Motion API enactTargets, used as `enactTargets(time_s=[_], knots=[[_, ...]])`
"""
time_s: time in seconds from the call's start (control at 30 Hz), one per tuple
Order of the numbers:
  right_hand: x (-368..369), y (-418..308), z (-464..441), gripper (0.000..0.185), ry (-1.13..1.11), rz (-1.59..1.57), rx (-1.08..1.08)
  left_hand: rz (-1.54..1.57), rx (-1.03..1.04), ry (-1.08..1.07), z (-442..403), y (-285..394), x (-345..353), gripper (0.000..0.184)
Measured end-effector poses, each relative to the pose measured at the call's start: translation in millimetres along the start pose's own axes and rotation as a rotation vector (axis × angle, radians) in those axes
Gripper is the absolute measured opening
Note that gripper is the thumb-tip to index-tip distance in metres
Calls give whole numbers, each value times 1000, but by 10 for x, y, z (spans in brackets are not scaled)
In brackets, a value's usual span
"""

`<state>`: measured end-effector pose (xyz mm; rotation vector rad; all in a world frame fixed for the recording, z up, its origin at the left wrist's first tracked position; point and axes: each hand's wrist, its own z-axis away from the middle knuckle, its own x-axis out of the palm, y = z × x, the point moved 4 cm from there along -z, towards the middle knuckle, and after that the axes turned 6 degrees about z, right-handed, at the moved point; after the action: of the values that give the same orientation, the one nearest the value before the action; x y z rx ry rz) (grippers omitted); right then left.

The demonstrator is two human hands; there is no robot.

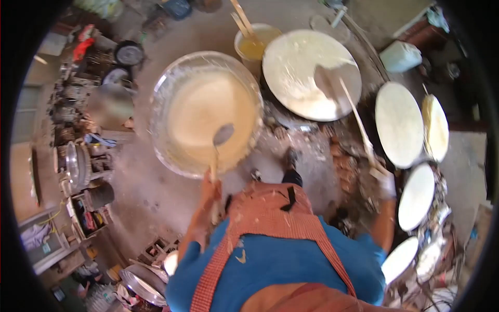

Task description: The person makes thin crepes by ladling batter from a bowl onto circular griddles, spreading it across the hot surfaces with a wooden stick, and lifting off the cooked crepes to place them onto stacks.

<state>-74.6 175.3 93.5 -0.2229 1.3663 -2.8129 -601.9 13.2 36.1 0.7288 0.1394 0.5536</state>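
My left hand [211, 188] is closed round the handle of a ladle [223, 134], whose bowl is over the pale batter [202, 112] in a large round basin [157, 132]. On the right, my right hand [385, 183], which looks white and blurred, is at the lower end of a long wooden stick [356, 112]. The stick's upper end reaches the lower right part of a big round griddle [291, 67] coated with a whitish layer. A darker patch shows on the griddle's right side.
A bucket [253, 46] of yellow liquid with wooden sticks stands behind the basin. Pale round discs [399, 125] line the right side. Bricks [345, 171] lie below the griddle. A white container [401, 56] stands at upper right; a co-worker or blurred figure cannot be made out at left.
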Motion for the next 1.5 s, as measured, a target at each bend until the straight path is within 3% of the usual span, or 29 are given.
enactTargets(time_s=[0.03,0.07,0.1,0.13,0.2,0.27,0.3,0.4,0.43,0.47,0.53,0.57,0.6,0.63,0.67,0.73,0.8,0.87,0.93,1.0,1.07,1.13,1.2,1.3,1.37,1.4,1.43,1.47,1.5], knots=[[93,447,-153,41,273,379,-234,45,-81,-41,-5,-30,-94,66],[514,727,-256,36,349,417,-44,91,-127,-88,-92,36,-120,66],[807,1152,-613,33,379,228,-461,103,-120,-112,-94,117,-124,66],[1190,1390,-835,30,486,549,-702,163,-127,-196,-58,195,-139,65],[1983,992,-742,27,463,986,-490,202,-130,-268,39,146,-230,63],[1843,1253,-808,26,565,991,-694,629,-210,-642,111,166,-304,61],[1712,1157,-593,26,593,1272,-540,586,-174,-719,353,359,-196,58],[1219,980,-279,24,737,1197,-255,630,-63,-971,640,454,-225,44],[1271,914,-342,24,804,1012,-436,627,-60,-987,620,461,-227,44],[1380,874,-449,26,856,829,-603,786,-210,-969,603,403,-254,45],[1678,987,-945,32,654,459,-349,965,-354,-958,648,251,-187,46],[1884,1023,-1128,27,583,459,-469,1027,-402,-860,661,221,-146,39],[1979,965,-1018,27,592,916,-586,1081,-443,-759,664,229,-136,34],[1849,1072,-938,27,611,953,-642,1031,-550,-1062,536,31,-205,26],[1651,1140,-928,28,638,974,-701,973,-549,-1190,543,-23,-173,24],[1388,651,-455,30,517,945,-502,1043,-478,-1032,618,-53,-129,25],[1053,579,-571,30,724,1055,-441,1112,-495,-993,723,-35,-10,25],[1082,336,-780,29,726,801,-423,1087,-557,-1012,651,-57,76,24],[1178,654,-1427,32,655,633,-494,1076,-628,-1034,636,-144,209,24],[1427,697,-1086,32,485,1247,-406,1026,-701,-899,543,-94,288,23],[1190,760,-708,33,429,1045,-419,1024,-669,-891,524,-160,300,25],[1046,186,-652,36,414,407,-1142,981,-601,-944,455,-118,392,27],[591,263,-983,38,650,842,-514,956,-629,-888,459,-27,511,27],[801,97,-1349,33,627,800,-467,1032,-830,-809,453,-62,786,25],[611,1260,-1803,31,546,1297,-714,1021,-845,-824,462,-77,855,24],[855,729,-909,31,494,1177,-808,1011,-850,-857,442,-91,902,23],[647,989,-925,31,525,1177,-563,1000,-829,-968,418,-143,920,20],[634,579,-801,30,462,435,-848,991,-810,-999,391,-153,1009,20],[398,493,-1104,33,518,535,-755,1035,-766,-929,393,-151,1068,19]])
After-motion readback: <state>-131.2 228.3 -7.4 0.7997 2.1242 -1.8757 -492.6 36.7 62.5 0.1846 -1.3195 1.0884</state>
